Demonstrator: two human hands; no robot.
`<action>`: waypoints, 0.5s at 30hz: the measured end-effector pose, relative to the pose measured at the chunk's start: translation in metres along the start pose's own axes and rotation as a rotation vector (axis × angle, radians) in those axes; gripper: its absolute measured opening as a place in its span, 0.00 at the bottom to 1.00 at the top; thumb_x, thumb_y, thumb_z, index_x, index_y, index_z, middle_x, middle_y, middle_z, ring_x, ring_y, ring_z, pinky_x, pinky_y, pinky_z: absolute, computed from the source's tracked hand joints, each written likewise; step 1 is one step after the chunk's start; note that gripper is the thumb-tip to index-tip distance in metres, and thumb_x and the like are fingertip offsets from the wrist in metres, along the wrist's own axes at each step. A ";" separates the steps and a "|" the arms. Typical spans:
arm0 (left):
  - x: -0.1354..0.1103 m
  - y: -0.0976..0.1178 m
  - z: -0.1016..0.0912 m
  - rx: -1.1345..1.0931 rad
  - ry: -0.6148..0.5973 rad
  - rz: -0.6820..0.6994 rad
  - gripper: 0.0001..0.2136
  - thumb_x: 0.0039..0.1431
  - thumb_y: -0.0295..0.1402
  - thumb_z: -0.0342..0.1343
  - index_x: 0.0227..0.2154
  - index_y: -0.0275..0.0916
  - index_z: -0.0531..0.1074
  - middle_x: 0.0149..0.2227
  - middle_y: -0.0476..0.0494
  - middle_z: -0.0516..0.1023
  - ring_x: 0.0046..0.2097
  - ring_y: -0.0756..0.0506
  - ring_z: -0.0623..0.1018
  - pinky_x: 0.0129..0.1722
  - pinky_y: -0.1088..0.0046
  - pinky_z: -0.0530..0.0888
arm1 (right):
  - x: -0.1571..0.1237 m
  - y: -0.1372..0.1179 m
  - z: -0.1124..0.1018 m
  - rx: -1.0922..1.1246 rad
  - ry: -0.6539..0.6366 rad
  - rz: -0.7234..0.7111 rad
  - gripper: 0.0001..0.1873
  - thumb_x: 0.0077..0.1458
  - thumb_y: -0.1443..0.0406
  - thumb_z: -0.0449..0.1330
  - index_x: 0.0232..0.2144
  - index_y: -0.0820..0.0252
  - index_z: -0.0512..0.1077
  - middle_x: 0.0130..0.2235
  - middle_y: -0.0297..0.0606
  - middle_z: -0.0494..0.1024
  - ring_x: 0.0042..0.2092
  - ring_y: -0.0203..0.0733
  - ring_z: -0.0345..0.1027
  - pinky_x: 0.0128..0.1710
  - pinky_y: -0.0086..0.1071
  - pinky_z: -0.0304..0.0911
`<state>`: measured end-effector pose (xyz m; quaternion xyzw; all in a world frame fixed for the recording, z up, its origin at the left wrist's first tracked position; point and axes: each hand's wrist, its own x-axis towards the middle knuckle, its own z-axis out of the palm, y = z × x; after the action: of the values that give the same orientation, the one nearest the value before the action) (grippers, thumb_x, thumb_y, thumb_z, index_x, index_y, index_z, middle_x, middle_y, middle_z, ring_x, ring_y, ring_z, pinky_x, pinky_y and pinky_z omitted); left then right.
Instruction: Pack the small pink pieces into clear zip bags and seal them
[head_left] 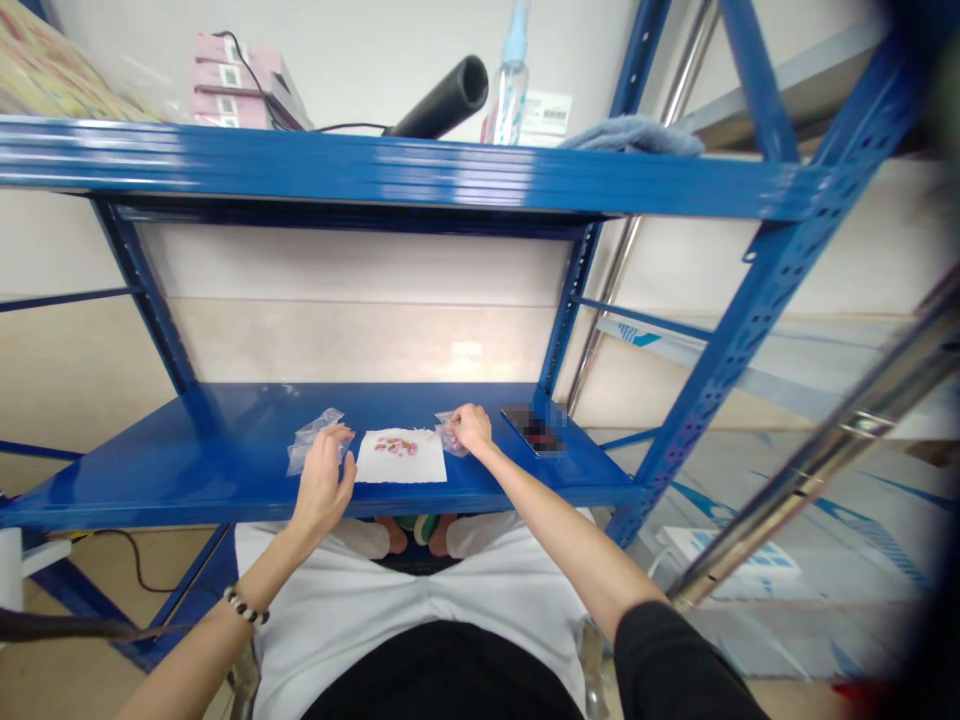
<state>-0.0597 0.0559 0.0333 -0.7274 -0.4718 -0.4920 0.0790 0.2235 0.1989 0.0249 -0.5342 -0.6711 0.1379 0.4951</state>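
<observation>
A: Grip?
B: Left hand [321,485], lower left of centre: thumb and fingers apart, at the crumpled clear plastic bag [304,448]. Right hand [472,430], lower centre: fingers curled at the second clear bag [445,432]; whether pinching it, cannot tell.
A: Pieces?
B: Small pink-and-gold pieces [399,445], loose on the white sheet [401,471], lower centre, between the hands.
A: Progress?
B: Judged partway: pieces out, no evident order. Pink tint at the second clear bag; some probably left inside. Count unreadable.
</observation>
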 end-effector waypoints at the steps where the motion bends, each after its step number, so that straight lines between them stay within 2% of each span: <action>1: -0.002 0.010 0.002 -0.038 -0.009 0.007 0.14 0.62 0.28 0.46 0.50 0.39 0.63 0.51 0.35 0.69 0.56 0.37 0.68 0.57 0.57 0.64 | 0.000 -0.002 -0.001 -0.010 0.000 0.005 0.18 0.41 0.74 0.66 0.09 0.58 0.65 0.15 0.36 0.67 0.28 0.43 0.68 0.32 0.33 0.60; 3: -0.007 0.029 0.005 -0.117 -0.037 -0.001 0.13 0.63 0.28 0.45 0.50 0.40 0.63 0.53 0.35 0.68 0.57 0.38 0.68 0.57 0.57 0.64 | 0.002 -0.009 -0.005 -0.040 0.013 0.015 0.16 0.44 0.72 0.65 0.11 0.58 0.67 0.17 0.37 0.70 0.29 0.43 0.69 0.32 0.32 0.60; 6: -0.016 0.051 0.009 -0.243 -0.106 -0.011 0.13 0.64 0.28 0.45 0.50 0.41 0.63 0.53 0.35 0.68 0.57 0.39 0.68 0.58 0.57 0.63 | 0.006 -0.030 -0.017 -0.056 0.052 -0.006 0.07 0.46 0.69 0.65 0.19 0.58 0.73 0.27 0.39 0.77 0.35 0.44 0.70 0.36 0.32 0.62; 8: -0.021 0.059 0.011 -0.328 -0.157 -0.028 0.14 0.64 0.29 0.45 0.52 0.41 0.63 0.54 0.35 0.68 0.58 0.39 0.67 0.58 0.57 0.63 | -0.002 -0.049 -0.025 0.034 0.059 -0.033 0.04 0.50 0.65 0.63 0.25 0.58 0.75 0.33 0.39 0.78 0.38 0.43 0.71 0.38 0.32 0.63; 10: -0.024 0.064 0.011 -0.423 -0.188 -0.072 0.16 0.65 0.31 0.46 0.54 0.42 0.62 0.55 0.35 0.67 0.59 0.39 0.66 0.56 0.59 0.65 | -0.025 -0.069 -0.030 0.302 0.027 -0.020 0.09 0.52 0.59 0.62 0.29 0.59 0.75 0.33 0.39 0.78 0.36 0.43 0.71 0.36 0.32 0.64; 12: -0.025 0.067 0.012 -0.540 -0.201 -0.152 0.18 0.66 0.34 0.47 0.57 0.42 0.60 0.57 0.35 0.66 0.59 0.40 0.67 0.53 0.62 0.68 | -0.062 -0.086 -0.031 0.565 -0.045 0.066 0.13 0.53 0.54 0.61 0.31 0.59 0.73 0.32 0.38 0.77 0.33 0.41 0.70 0.34 0.32 0.64; 15: -0.025 0.068 0.014 -0.722 -0.226 -0.313 0.17 0.66 0.39 0.48 0.55 0.42 0.63 0.53 0.37 0.70 0.50 0.42 0.73 0.44 0.68 0.72 | -0.124 -0.101 -0.028 0.807 -0.182 0.205 0.13 0.55 0.54 0.61 0.33 0.57 0.72 0.34 0.38 0.78 0.32 0.39 0.69 0.34 0.31 0.63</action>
<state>-0.0003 0.0126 0.0302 -0.6772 -0.3794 -0.5493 -0.3095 0.1798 0.0442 0.0465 -0.3470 -0.5479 0.4847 0.5870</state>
